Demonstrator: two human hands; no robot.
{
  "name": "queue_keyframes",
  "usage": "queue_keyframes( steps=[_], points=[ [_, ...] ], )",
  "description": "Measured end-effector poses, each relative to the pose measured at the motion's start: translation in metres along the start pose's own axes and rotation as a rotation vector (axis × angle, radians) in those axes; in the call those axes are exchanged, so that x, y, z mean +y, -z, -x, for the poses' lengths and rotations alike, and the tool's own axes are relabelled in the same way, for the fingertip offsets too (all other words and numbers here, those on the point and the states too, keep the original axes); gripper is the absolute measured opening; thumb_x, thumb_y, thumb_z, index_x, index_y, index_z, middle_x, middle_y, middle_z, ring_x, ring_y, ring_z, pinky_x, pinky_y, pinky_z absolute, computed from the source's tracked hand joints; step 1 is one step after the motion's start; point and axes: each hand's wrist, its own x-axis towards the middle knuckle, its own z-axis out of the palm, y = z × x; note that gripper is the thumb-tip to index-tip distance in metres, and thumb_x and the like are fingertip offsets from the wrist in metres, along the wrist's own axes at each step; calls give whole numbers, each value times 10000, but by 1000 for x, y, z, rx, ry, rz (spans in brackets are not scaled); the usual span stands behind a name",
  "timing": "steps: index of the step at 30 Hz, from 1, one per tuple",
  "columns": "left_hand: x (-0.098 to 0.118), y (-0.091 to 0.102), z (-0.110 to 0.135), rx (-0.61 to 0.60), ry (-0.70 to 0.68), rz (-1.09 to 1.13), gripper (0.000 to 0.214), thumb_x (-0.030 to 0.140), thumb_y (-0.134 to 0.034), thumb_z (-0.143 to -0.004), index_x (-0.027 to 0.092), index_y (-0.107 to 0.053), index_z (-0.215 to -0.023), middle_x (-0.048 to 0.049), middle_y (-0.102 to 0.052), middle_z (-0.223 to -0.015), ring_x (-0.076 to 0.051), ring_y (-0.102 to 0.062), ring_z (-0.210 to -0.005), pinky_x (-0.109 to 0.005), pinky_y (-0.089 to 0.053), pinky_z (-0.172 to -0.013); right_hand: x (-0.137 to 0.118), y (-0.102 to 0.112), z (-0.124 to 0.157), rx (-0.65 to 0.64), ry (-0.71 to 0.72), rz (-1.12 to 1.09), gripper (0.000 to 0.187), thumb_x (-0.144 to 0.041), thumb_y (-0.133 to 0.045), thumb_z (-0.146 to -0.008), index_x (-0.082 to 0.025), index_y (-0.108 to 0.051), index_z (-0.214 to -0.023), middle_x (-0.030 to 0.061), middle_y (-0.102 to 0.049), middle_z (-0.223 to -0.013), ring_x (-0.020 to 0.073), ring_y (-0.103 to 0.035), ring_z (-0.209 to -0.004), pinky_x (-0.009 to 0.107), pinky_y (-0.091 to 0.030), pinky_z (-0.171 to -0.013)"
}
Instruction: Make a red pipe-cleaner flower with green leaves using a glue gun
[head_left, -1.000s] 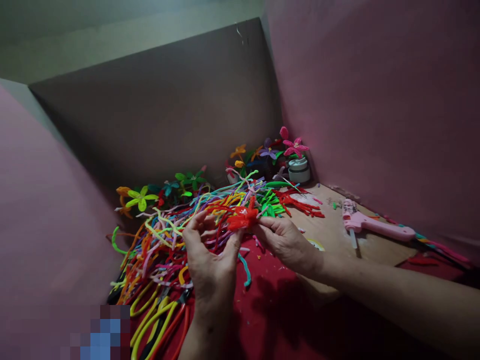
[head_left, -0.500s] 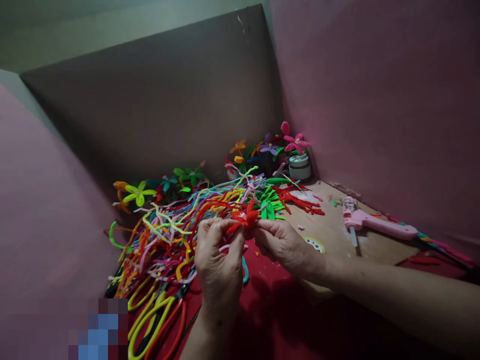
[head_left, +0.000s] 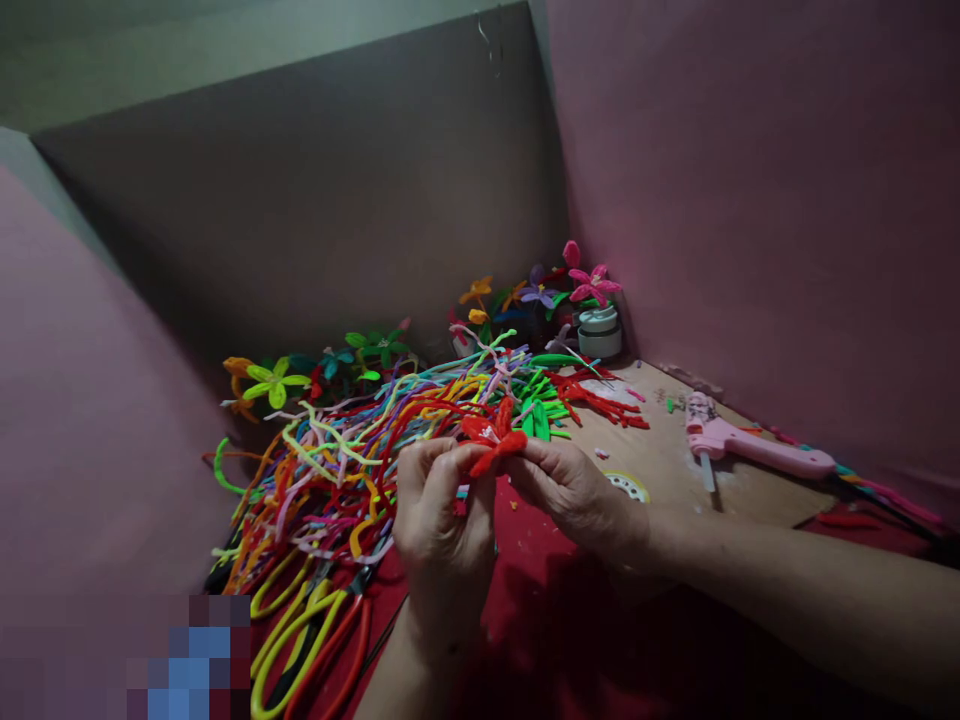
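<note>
Flower, red and pale-centred, pinched by its petals between left hand and right hand, up in front of heaped fuzzy stems (pink glue gun lying off to the right!).

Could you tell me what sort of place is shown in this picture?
Probably a small craft corner, though I cannot tell whether at home. The heap of colourful fuzzy stems, the pink glue gun on the brown board and the fuzzy flowers near the back wall suggest it.
</note>
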Motion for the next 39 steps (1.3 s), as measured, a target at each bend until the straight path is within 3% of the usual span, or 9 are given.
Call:
queue_keyframes(
  steps=[7,10,12,16,19,25,28,33,39],
  points=[
    [-1,7,2,44,-131,4,403,135,-702,-673,224,-549,-1036,-37,-528,-931,-171,-519,-852,-304,-458,-739,-1,3,4,-16,107,41,309,-390,-428,-892,-167,-494,-687,-53,-347,-569,62,-285,-494,196,-262,-456],
    [-1,10,3,119,23,190,605,200,-711,-665,233,-440,-1206,-47,-482,-954,-175,-491,-857,-313,-449,-759,-7,4,3,14,132,69,347,-406,-436,-883,-171,-478,-632,-41,-404,-556,67,-342,-493,202,-305,-476],
    [-2,10,4,107,145,315,602,208,-696,-680,232,-429,-1219,-46,-478,-946,-170,-496,-855,-309,-449,-769,-9,5,2,35,142,80,350,-393,-458,-873,-170,-484,-604,-28,-457,-558,74,-393,-509,210,-345,-511],
    [-3,8,4,-93,321,483,455,205,-668,-715,237,-500,-1136,-70,-539,-1053,-191,-558,-918,-309,-470,-774,-11,6,1,35,170,62,293,-341,-485,-863,-165,-542,-635,-23,-509,-596,80,-434,-544,212,-384,-558],
    [-4,4,4,-232,353,553,257,187,-639,-739,222,-585,-988,-51,-570,-996,-188,-580,-885,-300,-475,-758,-11,7,1,29,183,78,257,-300,-492,-856,-163,-549,-646,-31,-496,-610,78,-419,-550,211,-384,-564],
    [-4,4,5,-236,399,581,162,135,-625,-720,195,-638,-869,-53,-577,-898,-184,-558,-856,-316,-454,-802,-12,7,4,21,134,108,238,-261,-500,-836,-171,-523,-616,-30,-454,-594,87,-388,-548,228,-355,-545],
    [-3,13,-6,-374,508,733,146,173,-592,-746,179,-685,-859,-80,-618,-918,-206,-562,-897,-337,-434,-854,-13,8,4,24,117,98,269,-269,-500,-838,-176,-511,-586,-34,-437,-554,85,-365,-514,236,-340,-528],
    [0,25,-23,-333,906,1063,239,348,-594,-759,141,-699,-816,-73,-654,-724,-151,-573,-625,-274,-474,-638,-17,9,6,-86,96,98,281,-232,-479,-833,-179,-461,-558,-27,-436,-562,88,-377,-526,233,-326,-515],
    [3,29,-24,-398,1088,971,148,256,-700,-642,110,-680,-632,-43,-629,-582,-111,-539,-520,-210,-414,-523,-14,11,7,-205,136,201,244,-189,-458,-840,-178,-452,-596,-28,-428,-598,88,-392,-560,222,-338,-537]
  ],
)
